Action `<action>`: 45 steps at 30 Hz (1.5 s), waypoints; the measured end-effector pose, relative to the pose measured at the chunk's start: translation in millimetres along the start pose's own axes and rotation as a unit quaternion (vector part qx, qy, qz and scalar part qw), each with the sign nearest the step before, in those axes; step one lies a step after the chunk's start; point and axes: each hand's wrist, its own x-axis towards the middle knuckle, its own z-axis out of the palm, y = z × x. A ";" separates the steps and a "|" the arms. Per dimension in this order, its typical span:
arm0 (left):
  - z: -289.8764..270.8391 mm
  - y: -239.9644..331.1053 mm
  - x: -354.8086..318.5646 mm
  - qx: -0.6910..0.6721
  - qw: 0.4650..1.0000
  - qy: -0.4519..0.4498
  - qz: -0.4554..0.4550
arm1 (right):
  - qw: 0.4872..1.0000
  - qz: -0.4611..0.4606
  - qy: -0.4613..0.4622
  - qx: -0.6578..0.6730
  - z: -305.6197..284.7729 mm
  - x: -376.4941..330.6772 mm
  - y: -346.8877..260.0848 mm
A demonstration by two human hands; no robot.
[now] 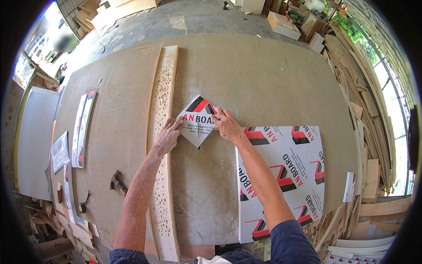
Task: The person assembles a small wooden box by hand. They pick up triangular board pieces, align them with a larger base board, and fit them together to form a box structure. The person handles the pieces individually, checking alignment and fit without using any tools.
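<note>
Workshop clutter rings a broad brown workbench (263, 75), dusty with wood powder, and near its middle lies a small diamond-shaped printed panel piece (196, 122), white with red and black markings, one corner pointing toward the person and one away. Both hands rest flat on it: the left hand (168, 135) presses its left edge with fingers spread and nothing clasped, while the right hand (227, 126) bears down on its right corner, also open-palmed, holding the piece to the bench rather than gripping it. Just left of the piece, under the left wrist, a long pale strip drilled with many small holes (163, 145) runs from the near edge to the far side. Touching the piece on its right, a large printed sheet (285, 176) of the same white, red and black stock lies flat, passing under the right forearm. Doing this well seems to call for even downward pressure from both palms, so the small piece stays put and its edges line up against its neighbours without sliding on the dust. Farther left lie a hammer (118, 182), a tape measure (82, 207) and narrow printed offcuts (83, 127); stacked wooden scraps (373, 145) crowd the right edge.
</note>
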 end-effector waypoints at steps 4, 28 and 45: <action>1.5 -0.7 0.5 0.005 1.000 0.007 -0.002 | 1.000 -0.006 0.011 -0.002 1.2 1.7 1.3; -10.4 -8.9 21.7 -0.001 1.000 -0.021 -0.019 | 1.000 -0.003 0.001 -0.018 3.6 23.8 18.2; -1.5 -13.6 25.3 0.011 1.000 -0.006 -0.011 | 0.991 0.129 0.028 0.003 1.4 35.4 64.8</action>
